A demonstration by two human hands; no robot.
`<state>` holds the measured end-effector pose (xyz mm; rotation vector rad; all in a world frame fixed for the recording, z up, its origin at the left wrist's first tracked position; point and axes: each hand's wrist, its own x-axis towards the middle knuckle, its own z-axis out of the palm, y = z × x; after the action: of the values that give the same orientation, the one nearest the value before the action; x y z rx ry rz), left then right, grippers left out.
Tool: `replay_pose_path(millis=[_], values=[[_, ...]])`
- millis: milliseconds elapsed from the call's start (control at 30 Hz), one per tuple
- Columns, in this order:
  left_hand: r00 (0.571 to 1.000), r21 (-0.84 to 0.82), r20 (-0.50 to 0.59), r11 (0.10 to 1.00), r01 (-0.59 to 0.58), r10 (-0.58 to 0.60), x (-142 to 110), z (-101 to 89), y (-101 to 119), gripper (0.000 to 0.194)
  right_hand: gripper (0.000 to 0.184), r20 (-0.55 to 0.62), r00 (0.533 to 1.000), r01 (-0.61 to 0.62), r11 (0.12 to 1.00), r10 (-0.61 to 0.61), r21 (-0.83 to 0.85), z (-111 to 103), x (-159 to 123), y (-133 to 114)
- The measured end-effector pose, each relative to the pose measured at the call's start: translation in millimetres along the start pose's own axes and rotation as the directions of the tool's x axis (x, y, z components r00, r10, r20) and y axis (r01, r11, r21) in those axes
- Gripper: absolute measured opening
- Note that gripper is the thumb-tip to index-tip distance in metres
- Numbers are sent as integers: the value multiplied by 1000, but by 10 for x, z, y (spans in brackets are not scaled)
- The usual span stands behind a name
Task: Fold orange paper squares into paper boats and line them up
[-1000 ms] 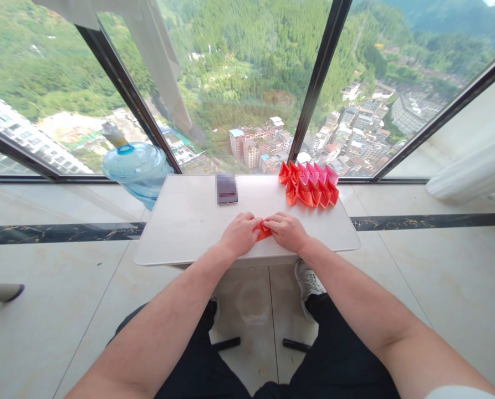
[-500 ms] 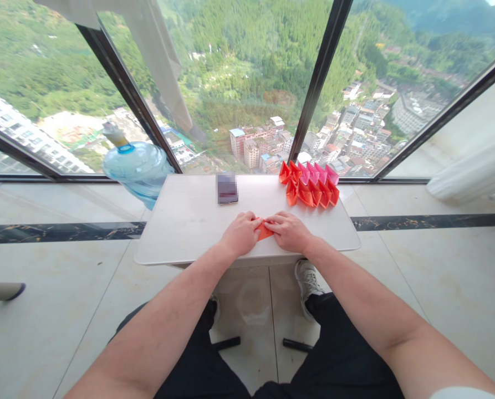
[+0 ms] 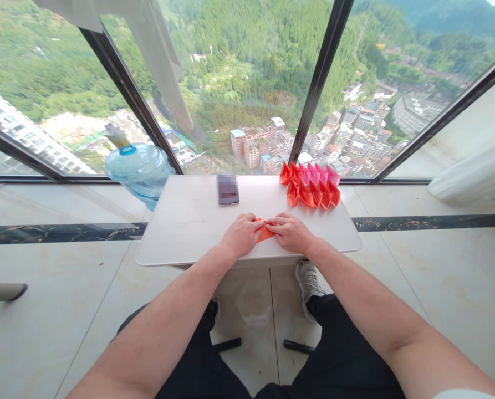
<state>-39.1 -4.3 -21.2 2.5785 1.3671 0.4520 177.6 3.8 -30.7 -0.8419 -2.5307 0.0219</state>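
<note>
A small piece of folded orange paper [image 3: 266, 233] lies on the white table [image 3: 184, 227] near its front edge. My left hand [image 3: 243, 233] grips the paper's left side, its fingers bent together. From the other side my right hand [image 3: 291, 231] closes on the paper's right part, thumb and fingertips pressed to it. The fingertips of both hands almost meet over the paper and cover some of its folds. Beyond my right hand stand rows of folded paper pieces [image 3: 314, 195], orange-red in front and partly pink behind.
A dark flat object [image 3: 228, 189], blurred out, lies at the table's back edge. A large blue water bottle [image 3: 141, 169] stands on the floor left of the table, by the window. My shoe [image 3: 309, 280] and black table feet [image 3: 297, 347] are below.
Both hands stay on the orange paper with hardly any movement. The whole view has shifted very slightly.
</note>
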Motion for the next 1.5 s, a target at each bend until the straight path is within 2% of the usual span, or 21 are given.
replay_pose_path(millis=[367,600,1267,1500], values=[[1000,3,-1,1000,-17,17,-2,-12,4,26,31,15,1000,-5,999,4,38,-26,7,-8],[1000,4,7,1000,6,-6,-9,-30,35,34,29,24,1000,-16,1000,15,25,-27,5,-17],[1000,7,-5,1000,-17,17,-4,21,-3,25,30,47,999,-15,1000,15,4,-40,-8,-5],[999,102,14,994,-31,29,-26,-38,100,27,31,42,999,-13,1000,14,-14,-39,1,-4]])
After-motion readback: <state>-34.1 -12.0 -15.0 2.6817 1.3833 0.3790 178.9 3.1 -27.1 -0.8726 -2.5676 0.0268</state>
